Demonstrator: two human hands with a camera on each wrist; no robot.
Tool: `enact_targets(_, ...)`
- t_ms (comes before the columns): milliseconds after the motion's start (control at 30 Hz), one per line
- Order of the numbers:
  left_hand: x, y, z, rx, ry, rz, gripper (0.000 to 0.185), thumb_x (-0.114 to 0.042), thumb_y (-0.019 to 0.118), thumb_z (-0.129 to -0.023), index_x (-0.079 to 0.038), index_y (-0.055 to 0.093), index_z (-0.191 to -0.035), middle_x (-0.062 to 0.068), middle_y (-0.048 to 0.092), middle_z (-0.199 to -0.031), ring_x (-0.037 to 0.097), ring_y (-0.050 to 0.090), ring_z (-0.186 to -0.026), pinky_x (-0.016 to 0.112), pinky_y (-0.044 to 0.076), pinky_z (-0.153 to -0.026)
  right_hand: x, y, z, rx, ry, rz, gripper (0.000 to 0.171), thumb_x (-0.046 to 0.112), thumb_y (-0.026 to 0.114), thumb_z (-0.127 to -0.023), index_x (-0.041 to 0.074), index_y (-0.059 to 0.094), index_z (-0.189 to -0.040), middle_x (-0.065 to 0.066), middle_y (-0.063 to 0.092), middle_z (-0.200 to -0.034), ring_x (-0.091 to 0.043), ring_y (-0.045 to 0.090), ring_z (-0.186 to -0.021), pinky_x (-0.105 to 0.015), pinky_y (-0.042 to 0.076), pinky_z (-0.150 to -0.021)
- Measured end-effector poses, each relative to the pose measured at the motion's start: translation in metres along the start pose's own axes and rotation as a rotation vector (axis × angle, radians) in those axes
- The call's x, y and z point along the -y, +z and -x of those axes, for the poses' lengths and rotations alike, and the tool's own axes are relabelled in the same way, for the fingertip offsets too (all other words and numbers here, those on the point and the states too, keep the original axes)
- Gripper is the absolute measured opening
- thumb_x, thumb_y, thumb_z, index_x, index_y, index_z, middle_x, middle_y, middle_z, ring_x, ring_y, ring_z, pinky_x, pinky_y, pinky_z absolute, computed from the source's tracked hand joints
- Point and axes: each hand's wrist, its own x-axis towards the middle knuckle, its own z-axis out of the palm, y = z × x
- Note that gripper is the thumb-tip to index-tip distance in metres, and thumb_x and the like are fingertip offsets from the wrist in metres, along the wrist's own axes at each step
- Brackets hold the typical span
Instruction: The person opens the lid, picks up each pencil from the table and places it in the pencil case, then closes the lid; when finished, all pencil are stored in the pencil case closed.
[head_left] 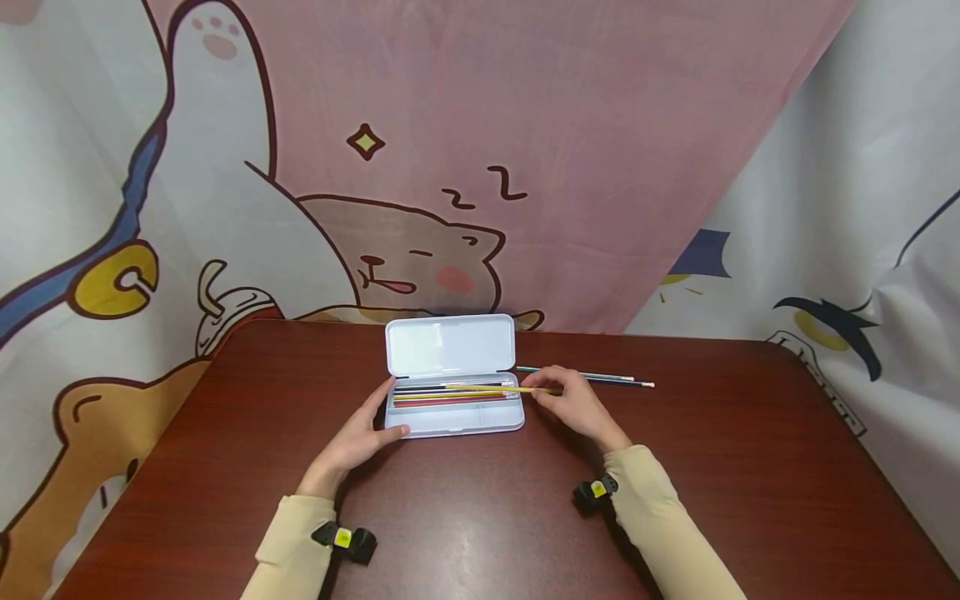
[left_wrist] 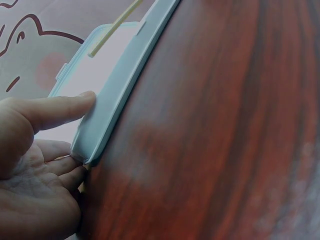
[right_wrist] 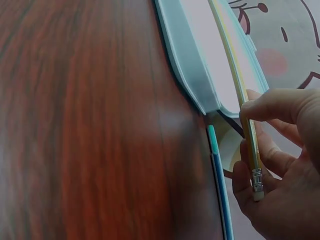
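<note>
The wooden table (head_left: 480, 533) carries an open pale-blue pencil case (head_left: 453, 421), lid raised, with several pencils lying lengthwise in its tray. The left hand (head_left: 360, 437) rests against the case's left end, fingers straight, thumb on the front wall. The right hand (head_left: 573, 404) pinches a yellow pencil (head_left: 495, 388) near its eraser end between thumb and fingertips; its shaft reaches over the tray. Two further pencils (head_left: 600, 378) lie just beyond this hand.
</note>
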Motion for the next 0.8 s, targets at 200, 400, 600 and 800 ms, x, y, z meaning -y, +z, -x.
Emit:
enact_targets(200, 0.001, 0.0, 0.0, -0.001, 0.002, 0.001, 0.084, -0.007, 0.071, -0.085, -0.002, 0.021, -0.153, 0.025, 0.023, -0.154, 0.04, 0.022, -0.139, 0.059, 0.014, -0.11, 0.005, 0.013, -0.005, 0.011, -0.027, 0.006, 0.017, -0.006, 0.065, -0.084, 0.001, 0.072, -0.098, -0.009, 0.067, -0.098, -0.025, 0.06, -0.094, -0.043, 0.05, -0.083)
enact_targets(400, 0.001, 0.0, -0.001, -0.002, 0.004, 0.015, 0.084, -0.007, 0.071, -0.085, -0.003, 0.022, -0.153, 0.025, 0.025, -0.153, 0.039, 0.022, -0.139, 0.058, 0.013, -0.111, 0.014, 0.026, -0.012, 0.018, -0.033, 0.046, 0.018, -0.006, 0.064, -0.084, 0.004, 0.073, -0.096, -0.006, 0.066, -0.096, -0.023, 0.059, -0.092, -0.041, 0.048, -0.082)
enact_targets(600, 0.002, 0.001, -0.001, 0.002, 0.006, 0.009, 0.084, -0.006, 0.071, -0.085, -0.001, 0.02, -0.152, 0.027, 0.025, -0.152, 0.041, 0.023, -0.138, 0.06, 0.014, -0.109, 0.021, 0.039, -0.018, 0.037, -0.044, 0.07, 0.017, -0.007, 0.065, -0.082, 0.005, 0.073, -0.092, -0.004, 0.066, -0.092, -0.021, 0.057, -0.086, -0.037, 0.048, -0.078)
enact_targets(800, 0.001, 0.0, -0.002, 0.0, -0.004, 0.014, 0.084, -0.007, 0.071, -0.085, -0.003, 0.022, -0.153, 0.024, 0.024, -0.153, 0.038, 0.02, -0.14, 0.059, 0.011, -0.111, 0.025, 0.05, -0.023, 0.019, -0.058, 0.127, 0.015, -0.002, 0.069, -0.082, 0.01, 0.075, -0.09, 0.0, 0.068, -0.089, -0.018, 0.058, -0.087, -0.036, 0.045, -0.079)
